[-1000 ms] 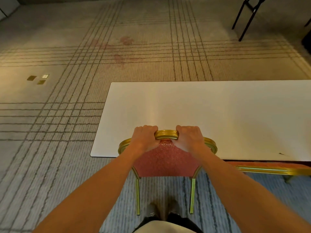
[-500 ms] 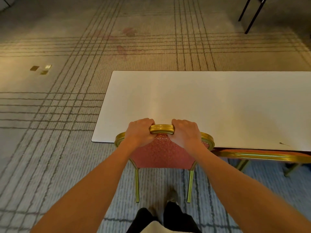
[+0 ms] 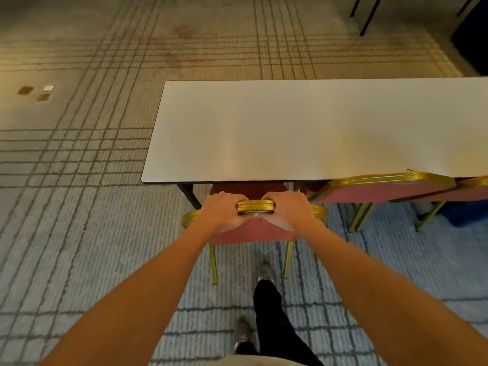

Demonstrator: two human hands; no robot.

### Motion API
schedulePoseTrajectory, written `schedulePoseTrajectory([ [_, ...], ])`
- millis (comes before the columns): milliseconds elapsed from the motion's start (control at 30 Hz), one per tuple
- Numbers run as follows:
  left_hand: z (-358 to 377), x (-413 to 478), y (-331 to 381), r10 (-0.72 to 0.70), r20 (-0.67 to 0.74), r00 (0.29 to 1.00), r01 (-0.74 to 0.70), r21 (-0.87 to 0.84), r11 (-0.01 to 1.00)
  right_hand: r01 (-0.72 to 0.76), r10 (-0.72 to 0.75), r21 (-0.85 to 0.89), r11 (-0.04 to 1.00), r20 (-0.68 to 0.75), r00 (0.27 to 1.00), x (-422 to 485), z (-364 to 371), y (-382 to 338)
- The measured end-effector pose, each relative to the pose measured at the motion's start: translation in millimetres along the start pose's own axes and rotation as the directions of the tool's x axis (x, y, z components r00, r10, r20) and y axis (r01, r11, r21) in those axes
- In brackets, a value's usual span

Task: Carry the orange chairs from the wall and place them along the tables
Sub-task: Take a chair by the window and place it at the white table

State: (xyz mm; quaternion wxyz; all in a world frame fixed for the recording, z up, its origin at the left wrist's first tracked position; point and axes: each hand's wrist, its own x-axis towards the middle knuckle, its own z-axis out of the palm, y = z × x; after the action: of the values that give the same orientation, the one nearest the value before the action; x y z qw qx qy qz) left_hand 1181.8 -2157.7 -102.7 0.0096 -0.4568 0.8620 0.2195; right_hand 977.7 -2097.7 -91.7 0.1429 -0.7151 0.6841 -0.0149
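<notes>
Item 1. Left hand [image 3: 221, 210]: fingers curled over the top rail of the orange chair [image 3: 250, 232], gripping it left of centre.

Item 2. Right hand [image 3: 287, 210]: the same clenched grip on the rail, right of centre. A short stretch of gold frame showed between my two hands.

Item 3. Orange chair: directly before me at 12 o'clock, upright, back towards me. Two gold rear legs were on the carpet [image 3: 79, 207]. Its seat reached the near long edge of the table [image 3: 290, 128], close to the table's left end. I could not tell how far under it went.

Item 4. Table: white top, long, running from 12 o'clock off to 3 o'clock. One black leg [image 3: 188, 192] showed at its near left corner.

Item 5. Second chair [image 3: 383, 187]: same make, at 2 o'clock, just beside mine, its back against the same table edge. A third chair [image 3: 475, 187] was partly cut off at 3 o'clock.

Item 6. Floor plates [image 3: 35, 92]: three small metal squares set in the carpet at 10 o'clock, well apart from the table.

Item 7. Black furniture legs [image 3: 368, 17]: at 1 o'clock, far beyond the table.

Item 8. My leg [image 3: 274, 313]: black trouser, at 6 o'clock, behind the chair.
</notes>
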Motion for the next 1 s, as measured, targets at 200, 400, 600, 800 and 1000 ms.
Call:
schedulePoseTrajectory([
  [200, 32, -41, 11, -0.001, 0.122, 0.993, 0.004, -0.027, 1.0, -0.021, 0.014, 0.059, 0.998, 0.107, 0.994, -51, 26, -9],
  [400, 80, -94, 24, 0.033, 0.283, 0.958, -0.035, 0.001, 0.999, -0.023, 0.009, 0.062, 0.998, 0.227, 0.974, -111, 68, -16],
  [600, 122, -127, 41, -0.037, 0.296, 0.954, 0.035, 0.012, 0.999, -0.026, 0.012, 0.055, 0.998, 0.244, 0.97, -152, 97, -16],
  [800, 128, -136, 49, -0.141, 0.278, 0.95, 0.146, 0.002, 0.989, -0.097, 0.081, 0.099, 0.99, 0.156, 0.984, -166, 103, -29],
  [1000, 157, -164, 74, -0.388, -0.062, 0.92, 0.364, -0.24, 0.9, -0.201, 0.2, 0.279, 0.939, 0.032, 0.979, -201, 117, -36],
])
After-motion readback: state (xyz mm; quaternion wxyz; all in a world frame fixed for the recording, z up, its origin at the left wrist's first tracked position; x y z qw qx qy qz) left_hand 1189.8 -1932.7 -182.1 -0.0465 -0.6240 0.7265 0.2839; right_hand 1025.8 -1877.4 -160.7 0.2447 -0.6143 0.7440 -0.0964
